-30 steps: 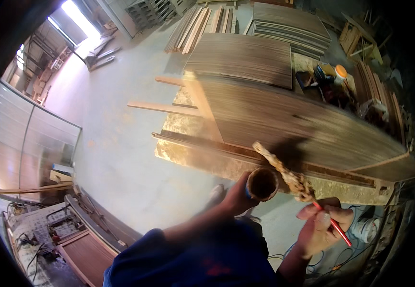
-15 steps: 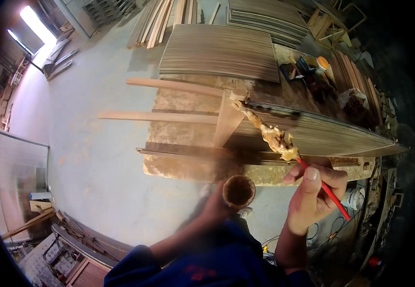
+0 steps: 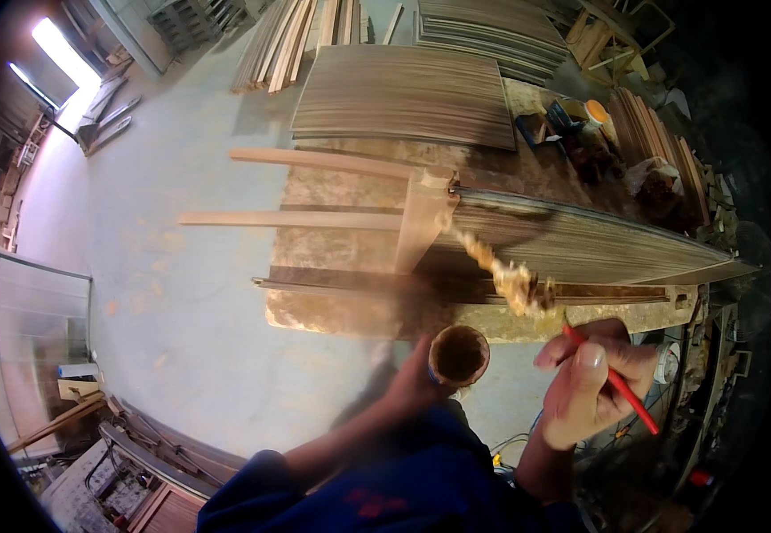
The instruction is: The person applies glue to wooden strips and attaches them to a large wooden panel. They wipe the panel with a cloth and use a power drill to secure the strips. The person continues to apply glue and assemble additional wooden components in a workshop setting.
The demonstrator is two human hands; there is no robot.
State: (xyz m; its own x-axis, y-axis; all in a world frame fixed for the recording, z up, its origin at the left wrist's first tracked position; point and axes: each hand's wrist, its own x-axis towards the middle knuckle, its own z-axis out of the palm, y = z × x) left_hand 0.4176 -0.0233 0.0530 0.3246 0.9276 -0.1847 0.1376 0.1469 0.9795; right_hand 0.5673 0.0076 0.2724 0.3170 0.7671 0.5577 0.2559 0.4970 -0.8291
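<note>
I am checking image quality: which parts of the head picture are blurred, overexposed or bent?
Head view: the brush tip is smeared by motion; the window at upper left is blown out white; the board edges curve toward the rim; the corners are black.

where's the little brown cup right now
In the head view the brown cup sits low and just right of centre, held in the left hand, beside the right hand with its red-handled brush, just below the workbench edge.

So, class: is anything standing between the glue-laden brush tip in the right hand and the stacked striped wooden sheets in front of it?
Nothing visible does. The right hand holds the red-handled brush; its gluey tip hangs directly over the stacked striped wooden sheets. The left hand holds the small round brown cup lower, aside.
</note>
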